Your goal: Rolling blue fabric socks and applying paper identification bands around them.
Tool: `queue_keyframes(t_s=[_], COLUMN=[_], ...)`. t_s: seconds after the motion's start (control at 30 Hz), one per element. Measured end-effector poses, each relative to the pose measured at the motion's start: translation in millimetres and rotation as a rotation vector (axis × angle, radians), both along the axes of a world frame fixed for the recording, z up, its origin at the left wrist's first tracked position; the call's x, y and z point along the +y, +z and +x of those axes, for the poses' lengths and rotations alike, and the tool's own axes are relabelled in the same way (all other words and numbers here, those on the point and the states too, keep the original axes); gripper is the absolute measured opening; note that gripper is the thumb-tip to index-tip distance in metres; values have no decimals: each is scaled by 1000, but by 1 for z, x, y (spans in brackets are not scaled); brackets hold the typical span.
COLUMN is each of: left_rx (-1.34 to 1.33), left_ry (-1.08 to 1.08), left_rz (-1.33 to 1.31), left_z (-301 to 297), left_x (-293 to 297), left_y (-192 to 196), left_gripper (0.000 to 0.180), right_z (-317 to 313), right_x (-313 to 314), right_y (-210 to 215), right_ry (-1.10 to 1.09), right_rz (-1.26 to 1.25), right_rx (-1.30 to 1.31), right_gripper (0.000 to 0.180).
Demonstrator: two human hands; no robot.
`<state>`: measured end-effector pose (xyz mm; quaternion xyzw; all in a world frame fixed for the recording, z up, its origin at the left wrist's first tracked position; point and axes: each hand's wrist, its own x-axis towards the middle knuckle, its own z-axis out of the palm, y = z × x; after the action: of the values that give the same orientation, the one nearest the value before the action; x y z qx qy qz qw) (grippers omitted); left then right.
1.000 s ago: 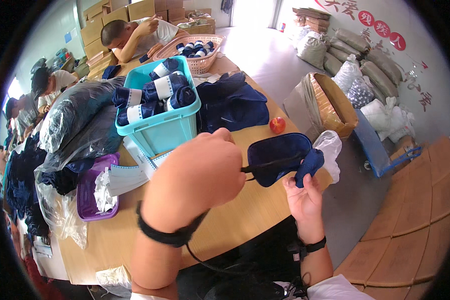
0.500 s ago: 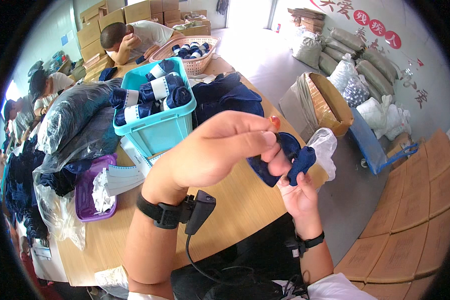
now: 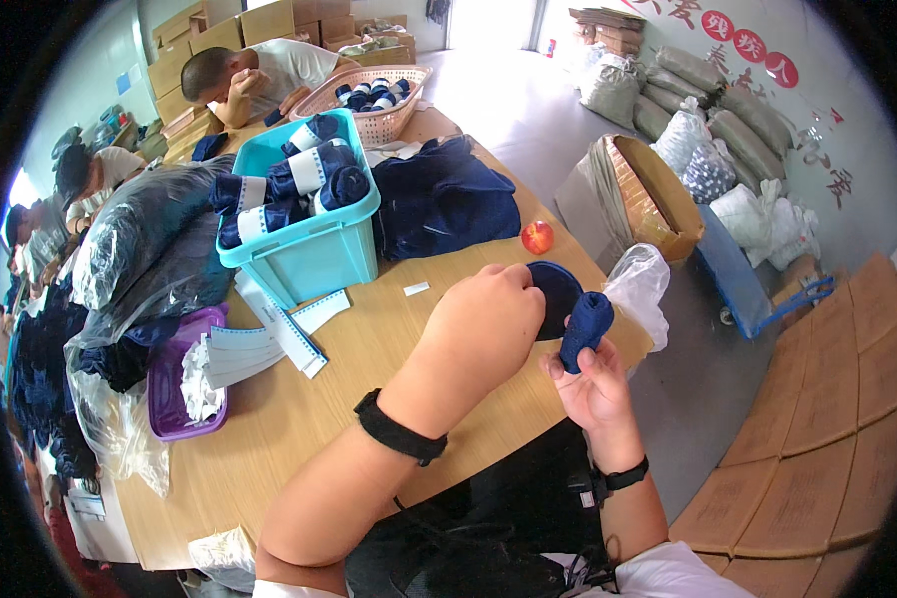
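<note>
bright, even daylight, strongest from the doorway point(image 3: 488, 20) far beyond the hands. soft shadows under the forearms. glare on plastic bags point(image 3: 130, 239) left. fisheye bends edges; black rim. sharp overall.

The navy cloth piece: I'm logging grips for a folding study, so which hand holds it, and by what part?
Both hands. The right hand grips the rolled end of the navy cloth piece; the left hand pinches its flat rounded end.

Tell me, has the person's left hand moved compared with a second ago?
Yes. The left hand has shifted right, away from the turquoise bin, closing on the dark blue cloth.
</note>
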<state>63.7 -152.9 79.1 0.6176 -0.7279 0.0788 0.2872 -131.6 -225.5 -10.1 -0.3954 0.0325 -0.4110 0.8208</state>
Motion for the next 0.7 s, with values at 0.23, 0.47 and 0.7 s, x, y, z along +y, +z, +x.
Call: queue_keyframes(t_s=[0.23,0.47,0.7], left_rx=[-79,-82,178], left_ry=[18,68,184], left_rz=[28,327,127], left_z=[-12,7,-11], left_x=[-14,-6,-27], left_y=[-18,-35,-59], left_gripper=[13,16,12], right_z=[-9,5,-60], right_x=[-24,-23,-92], right_y=[-6,-5,-67], right_ry=[83,39,193], right_rz=[161,266,121], right_rx=[65,302,329], right_gripper=[24,19,41])
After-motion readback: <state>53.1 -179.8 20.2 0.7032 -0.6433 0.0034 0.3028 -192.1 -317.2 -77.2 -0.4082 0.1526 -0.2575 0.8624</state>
